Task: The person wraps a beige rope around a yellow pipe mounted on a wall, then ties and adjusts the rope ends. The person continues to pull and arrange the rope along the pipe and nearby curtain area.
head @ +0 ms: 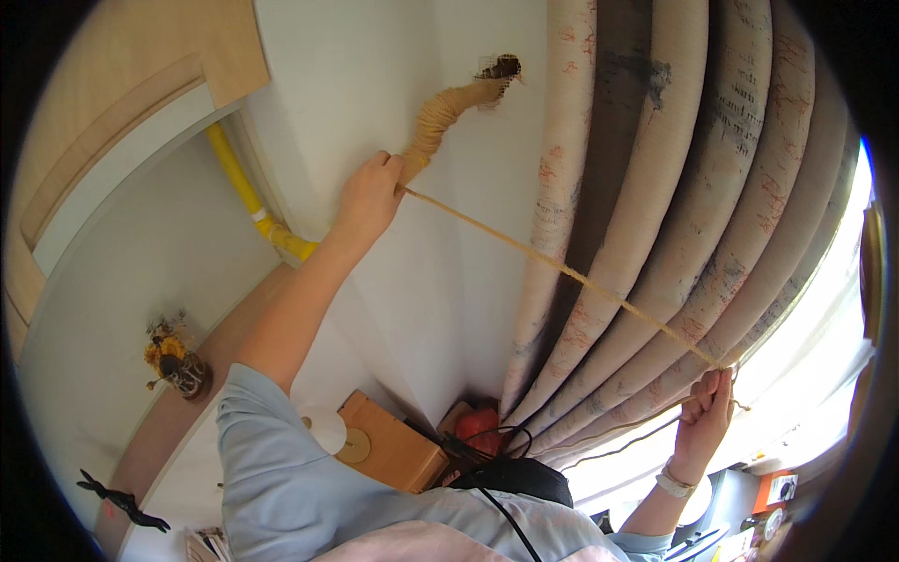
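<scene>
A pipe wrapped in jute rope (437, 126) comes out of a ragged hole (502, 68) in the white wall. My left hand (372, 193) grips the pipe at the lower end of the wrapping. From there a jute rope (523, 247) stretches straight and taut to the right, passing in front of the curtain. My right hand (706, 411) pinches its other end between the fingers. A short frayed tail sticks out beside that hand, and slack strands hang down below it. Some yellow shows through near the wrapping's lower end.
Patterned beige curtains (625, 267) hang at the right beside a bright window. A yellow pipe (235, 172) runs under a wooden cabinet (232, 56). A vase of dried flowers (186, 372) and a black figurine (125, 504) stand on a shelf (158, 421). Below is a wooden box (393, 442).
</scene>
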Action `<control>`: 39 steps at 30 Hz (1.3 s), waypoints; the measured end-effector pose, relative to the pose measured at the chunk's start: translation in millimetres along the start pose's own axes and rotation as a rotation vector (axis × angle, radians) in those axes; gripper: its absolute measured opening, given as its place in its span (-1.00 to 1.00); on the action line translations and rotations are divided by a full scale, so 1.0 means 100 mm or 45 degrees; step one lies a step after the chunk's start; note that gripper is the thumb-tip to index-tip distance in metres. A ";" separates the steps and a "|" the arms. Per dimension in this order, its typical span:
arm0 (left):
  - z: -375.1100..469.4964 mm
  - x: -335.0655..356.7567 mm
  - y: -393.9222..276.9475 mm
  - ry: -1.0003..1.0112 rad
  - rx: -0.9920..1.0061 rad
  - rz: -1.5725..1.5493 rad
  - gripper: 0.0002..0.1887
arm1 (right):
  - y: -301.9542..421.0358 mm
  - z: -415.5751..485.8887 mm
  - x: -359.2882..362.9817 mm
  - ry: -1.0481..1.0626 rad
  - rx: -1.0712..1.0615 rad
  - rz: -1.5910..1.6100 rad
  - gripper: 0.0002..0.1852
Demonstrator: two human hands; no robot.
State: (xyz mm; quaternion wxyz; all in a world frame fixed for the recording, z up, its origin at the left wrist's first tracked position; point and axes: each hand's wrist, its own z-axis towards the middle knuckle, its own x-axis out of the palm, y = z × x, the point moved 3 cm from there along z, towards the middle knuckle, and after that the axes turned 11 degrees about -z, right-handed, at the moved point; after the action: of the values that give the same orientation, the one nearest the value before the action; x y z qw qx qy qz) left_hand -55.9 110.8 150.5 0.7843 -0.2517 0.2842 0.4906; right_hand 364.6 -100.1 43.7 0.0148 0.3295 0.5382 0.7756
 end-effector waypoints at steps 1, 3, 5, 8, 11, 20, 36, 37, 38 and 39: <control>-0.01 0.01 0.00 0.001 0.039 -0.032 -0.70 | 0.00 0.00 -0.04 0.069 0.007 -0.066 -0.73; -0.01 -0.02 0.03 -0.044 0.050 -0.143 -0.69 | -0.01 0.02 -0.11 0.122 0.046 -0.168 -0.75; -0.02 -0.08 0.06 -0.058 0.041 -0.182 -0.69 | -0.05 0.03 -0.17 0.117 0.101 -0.174 -0.74; -0.08 -0.12 0.10 -0.001 -0.050 -0.036 -0.72 | -0.13 0.08 -0.20 0.175 0.212 -0.068 -0.72; -0.14 -0.12 0.08 0.080 -0.140 0.210 -0.74 | -0.19 0.11 -0.23 0.169 0.327 0.038 -0.72; -0.09 -0.05 -0.06 0.026 -0.156 0.371 -0.76 | -0.23 0.01 -0.31 0.183 0.256 -0.190 -0.70; -0.11 0.07 -0.07 -0.279 0.006 0.350 -0.78 | -0.41 0.11 -0.41 0.152 0.257 -0.202 -0.74; -0.12 0.07 -0.08 -0.295 0.040 0.335 -0.78 | -0.42 0.11 -0.41 0.114 0.256 -0.209 -0.73; -0.13 0.07 -0.08 -0.300 0.071 0.326 -0.79 | -0.42 0.11 -0.42 0.101 0.252 -0.193 -0.73; -0.14 0.07 -0.09 -0.303 0.100 0.315 -0.79 | -0.43 0.12 -0.42 0.110 0.244 -0.208 -0.73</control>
State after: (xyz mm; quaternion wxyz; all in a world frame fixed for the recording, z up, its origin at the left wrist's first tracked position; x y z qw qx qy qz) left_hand -48.4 102.2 137.0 0.7552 -0.1242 0.2372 0.5983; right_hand 389.1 -88.0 -10.9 0.0233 0.2507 0.6351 0.7303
